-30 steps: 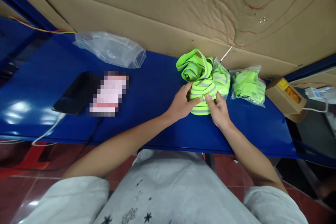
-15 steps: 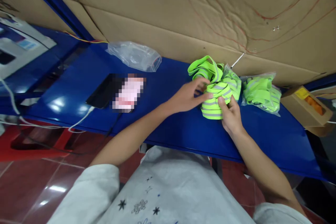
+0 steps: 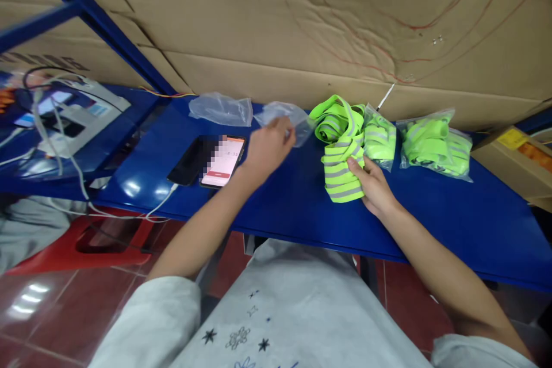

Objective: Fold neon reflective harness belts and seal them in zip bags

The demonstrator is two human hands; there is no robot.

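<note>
The right hand (image 3: 374, 187) presses flat, open, on the folded neon-green reflective strap bundle (image 3: 342, 175); left of it, the left hand (image 3: 267, 146) pinches a clear plastic bag (image 3: 288, 118). Keep the fold pinned while opening the bag's mouth.

Blue glossy desk (image 3: 280, 207), cardboard along its back edge. On it, from the left end: a phone (image 3: 224, 161) with lit screen beside a dark phone (image 3: 186, 161); a clear plastic bag (image 3: 221, 109) at the back edge; a folded hi-vis strap bundle (image 3: 340, 175) mid-desk; two bagged strap bundles (image 3: 379, 138) (image 3: 433, 144) toward the right; a cardboard box (image 3: 517, 161) at the right end.
</note>
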